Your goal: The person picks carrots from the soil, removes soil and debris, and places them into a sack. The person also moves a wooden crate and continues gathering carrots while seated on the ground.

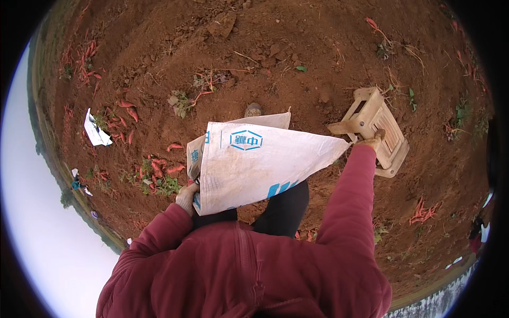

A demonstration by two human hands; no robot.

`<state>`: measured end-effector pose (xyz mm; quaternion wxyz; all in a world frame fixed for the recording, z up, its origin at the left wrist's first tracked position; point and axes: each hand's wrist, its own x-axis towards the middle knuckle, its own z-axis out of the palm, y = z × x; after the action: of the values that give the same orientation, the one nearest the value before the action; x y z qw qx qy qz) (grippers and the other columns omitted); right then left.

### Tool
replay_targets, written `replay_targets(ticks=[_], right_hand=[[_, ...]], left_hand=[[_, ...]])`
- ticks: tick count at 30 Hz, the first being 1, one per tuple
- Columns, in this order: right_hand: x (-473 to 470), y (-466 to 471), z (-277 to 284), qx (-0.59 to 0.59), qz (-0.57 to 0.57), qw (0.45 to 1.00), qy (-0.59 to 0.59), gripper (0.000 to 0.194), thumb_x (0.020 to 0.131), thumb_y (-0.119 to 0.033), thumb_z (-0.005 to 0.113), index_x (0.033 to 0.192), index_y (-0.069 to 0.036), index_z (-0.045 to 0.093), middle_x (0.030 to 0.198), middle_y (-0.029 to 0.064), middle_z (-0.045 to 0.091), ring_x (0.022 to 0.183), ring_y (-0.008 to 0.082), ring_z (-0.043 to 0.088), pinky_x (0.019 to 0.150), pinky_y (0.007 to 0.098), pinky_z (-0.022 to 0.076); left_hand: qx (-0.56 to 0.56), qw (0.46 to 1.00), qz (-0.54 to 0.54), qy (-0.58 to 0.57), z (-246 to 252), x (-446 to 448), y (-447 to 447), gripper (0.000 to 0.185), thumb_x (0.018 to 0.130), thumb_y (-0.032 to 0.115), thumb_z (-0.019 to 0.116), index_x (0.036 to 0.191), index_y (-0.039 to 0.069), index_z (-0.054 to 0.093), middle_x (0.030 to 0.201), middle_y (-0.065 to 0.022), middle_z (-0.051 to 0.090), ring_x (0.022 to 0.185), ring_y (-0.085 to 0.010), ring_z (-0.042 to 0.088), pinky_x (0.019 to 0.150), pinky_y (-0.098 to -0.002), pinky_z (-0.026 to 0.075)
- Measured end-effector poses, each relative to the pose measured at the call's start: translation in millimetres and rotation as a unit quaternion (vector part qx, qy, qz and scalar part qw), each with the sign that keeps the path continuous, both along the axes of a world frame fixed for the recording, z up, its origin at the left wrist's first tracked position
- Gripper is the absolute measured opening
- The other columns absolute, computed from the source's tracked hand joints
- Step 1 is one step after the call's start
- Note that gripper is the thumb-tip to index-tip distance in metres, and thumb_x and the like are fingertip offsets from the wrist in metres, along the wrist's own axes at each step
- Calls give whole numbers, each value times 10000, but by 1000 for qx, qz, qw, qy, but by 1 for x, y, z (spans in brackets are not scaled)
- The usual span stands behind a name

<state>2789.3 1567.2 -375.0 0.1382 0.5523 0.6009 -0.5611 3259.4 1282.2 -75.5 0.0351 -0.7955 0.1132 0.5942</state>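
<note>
A white woven sack (254,167) with blue printing and soil stains spreads across my lap, partly folded. My left hand (187,197), in a pale glove, is closed on the sack's left edge; some of the fingers are hidden behind the cloth. Out to the right, my gloved right hand (373,141) grips a beige plastic stool (389,139) that is tilted over on the soil. A pulled-out corner of the sack reaches this hand, though whether the fingers pinch it is hard to tell. Beneath the sack's far edge pokes the toe of a shoe (253,109).
Reddish soil (278,71) surrounds me. Piles of sweet potatoes (157,169) with leaves lie at the left, and another cluster (424,210) at the right. A second white sack (96,129) rests far left. Uprooted vines (203,89) lie ahead. A distant person (476,236) is at the right rim.
</note>
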Motion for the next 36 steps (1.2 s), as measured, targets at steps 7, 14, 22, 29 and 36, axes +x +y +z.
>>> replay_targets(ticks=[7,14,22,29,36], right_hand=[[8,-81,164,77,133,988,-30,397,850,-324,634,1208,-155,614,1349,69,519,1241,243,465,1079,411,315],[31,-82,263,-39,337,940,24,298,808,-245,721,1070,-103,717,1203,79,602,1012,214,560,935,384,442],[11,-180,282,315,662,676,76,873,630,-136,835,1364,-84,366,1215,101,613,1127,188,535,1014,329,412],[90,-294,395,235,860,449,57,629,557,-296,880,1084,-35,655,1029,161,695,993,282,655,870,354,509],[117,-365,399,337,933,121,42,633,595,-378,828,1122,-75,649,1083,171,678,1100,286,620,909,357,503]], left_hand=[[-111,988,-100,-37,41,6,10,336,721,178,717,984,-22,655,869,-166,654,753,-241,644,684,-356,543],[-246,964,-42,-86,110,18,-20,386,715,268,718,938,-41,660,819,-139,656,682,-232,620,615,-338,493],[-328,925,191,-8,187,73,-102,360,675,207,717,900,-59,629,840,-144,639,721,-229,602,659,-331,470],[-386,868,312,-12,179,113,-115,363,723,210,690,975,-46,641,875,-109,653,747,-206,589,647,-319,430],[-364,819,435,-81,141,133,-86,306,719,171,693,934,-40,641,790,-106,634,635,-221,577,562,-338,438]])
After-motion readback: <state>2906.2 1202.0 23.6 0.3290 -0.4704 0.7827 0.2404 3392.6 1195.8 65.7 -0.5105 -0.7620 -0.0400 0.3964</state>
